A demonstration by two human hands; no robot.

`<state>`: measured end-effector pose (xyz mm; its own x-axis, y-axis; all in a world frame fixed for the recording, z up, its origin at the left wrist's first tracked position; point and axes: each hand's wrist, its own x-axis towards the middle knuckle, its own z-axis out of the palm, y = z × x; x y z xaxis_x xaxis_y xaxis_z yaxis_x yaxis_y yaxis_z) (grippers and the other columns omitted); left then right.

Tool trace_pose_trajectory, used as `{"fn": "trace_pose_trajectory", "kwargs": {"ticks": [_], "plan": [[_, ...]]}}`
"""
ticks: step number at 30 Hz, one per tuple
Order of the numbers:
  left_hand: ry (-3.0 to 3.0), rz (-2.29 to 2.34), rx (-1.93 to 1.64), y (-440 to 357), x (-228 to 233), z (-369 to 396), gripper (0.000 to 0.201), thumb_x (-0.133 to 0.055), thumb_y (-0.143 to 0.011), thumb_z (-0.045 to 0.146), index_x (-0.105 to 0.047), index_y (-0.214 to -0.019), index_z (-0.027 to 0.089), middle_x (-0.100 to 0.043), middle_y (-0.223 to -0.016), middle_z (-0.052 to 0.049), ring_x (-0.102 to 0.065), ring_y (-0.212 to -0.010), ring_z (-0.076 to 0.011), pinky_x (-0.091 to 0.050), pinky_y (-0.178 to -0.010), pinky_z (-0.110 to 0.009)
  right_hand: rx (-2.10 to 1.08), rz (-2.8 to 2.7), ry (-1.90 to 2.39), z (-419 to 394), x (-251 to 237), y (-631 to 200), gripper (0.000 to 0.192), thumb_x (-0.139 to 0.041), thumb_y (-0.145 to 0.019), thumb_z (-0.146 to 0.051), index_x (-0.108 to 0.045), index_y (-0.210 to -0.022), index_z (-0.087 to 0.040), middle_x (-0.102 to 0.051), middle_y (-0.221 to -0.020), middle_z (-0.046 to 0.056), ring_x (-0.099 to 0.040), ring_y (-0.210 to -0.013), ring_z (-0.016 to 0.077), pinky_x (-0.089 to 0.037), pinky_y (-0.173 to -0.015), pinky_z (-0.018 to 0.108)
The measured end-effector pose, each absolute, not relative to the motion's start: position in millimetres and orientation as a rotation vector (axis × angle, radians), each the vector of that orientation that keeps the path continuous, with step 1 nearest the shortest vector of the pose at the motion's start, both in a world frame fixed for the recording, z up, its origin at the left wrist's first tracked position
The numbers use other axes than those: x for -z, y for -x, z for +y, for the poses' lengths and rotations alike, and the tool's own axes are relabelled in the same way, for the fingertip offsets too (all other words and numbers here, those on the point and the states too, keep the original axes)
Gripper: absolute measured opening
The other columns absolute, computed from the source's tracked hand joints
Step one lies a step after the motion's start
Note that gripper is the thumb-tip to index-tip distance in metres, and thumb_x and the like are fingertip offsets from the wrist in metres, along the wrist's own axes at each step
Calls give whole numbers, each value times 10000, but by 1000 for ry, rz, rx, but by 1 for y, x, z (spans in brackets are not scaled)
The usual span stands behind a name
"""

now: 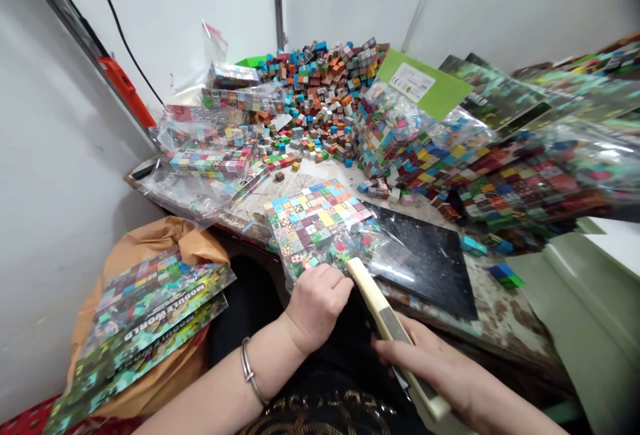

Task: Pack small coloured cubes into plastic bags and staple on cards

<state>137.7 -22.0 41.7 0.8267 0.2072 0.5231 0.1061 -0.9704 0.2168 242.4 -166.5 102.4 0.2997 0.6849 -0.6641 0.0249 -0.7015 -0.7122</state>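
Note:
My left hand (316, 303) grips the near edge of a clear plastic bag of small coloured cubes (320, 221), which lies flat on the table edge. My right hand (440, 368) rests on the cream handle bar of a heat sealer (385, 318), whose tip lies at the bag's near edge. A black plate (430, 258) sits under and right of the bag. A silver bangle (249, 371) circles my left wrist.
A big heap of loose coloured cubes (325, 98) fills the back of the table. Filled bags (210, 161) pile at left and others (500, 175) at right. Printed cards (150, 315) lie on a brown sack at lower left. White walls close in.

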Motion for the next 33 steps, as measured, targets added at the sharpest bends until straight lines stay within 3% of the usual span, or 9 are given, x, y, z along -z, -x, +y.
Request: {"fn": "trace_pose_trajectory", "kwargs": {"ticks": [3,9,15,21,33], "plan": [[-2794,253,-879,-136,-40,-22,243,-375,-866,152,-587,-748,154,-549,-653,-25,-480,-637,-138,-407,-587,-265,-1422,-696,1958,-164,-91,-239,104,-499,-699,-254,-426,-702,-180,-486,-607,-22,-434,-573,110,-362,-544,234],[-2764,244,-900,-134,-36,-20,206,-399,-858,156,-570,-743,157,-556,-661,-22,-486,-635,-143,-404,-576,-267,-1441,-692,1983,-163,-77,-237,133,-480,-678,-207,-441,-798,-164,-510,-586,-18,-461,-518,113,-384,-509,247],[-2798,230,-915,-134,-33,-20,202,-415,-849,152,-539,-689,153,-536,-629,-14,-489,-622,-144,-398,-559,-274,-1480,-570,1927,-161,-74,-237,205,-540,-710,-276,-475,-875,-173,-552,-710,-4,-508,-654,125,-407,-575,232],[-2784,252,-888,-133,-35,-18,197,-410,-848,143,-549,-709,152,-551,-646,-20,-502,-636,-145,-413,-568,-270,-1448,-634,1942,-159,-58,-239,225,-522,-750,-376,-425,-761,-173,-499,-570,-34,-461,-480,90,-374,-454,214],[-2793,287,-726,-131,-33,-14,197,-401,-859,161,-559,-742,160,-535,-673,-19,-487,-656,-143,-423,-614,-275,-1478,-569,2019,-152,-58,-239,102,-468,-711,-249,-382,-712,-195,-457,-466,-55,-416,-367,79,-375,-348,206]]}}
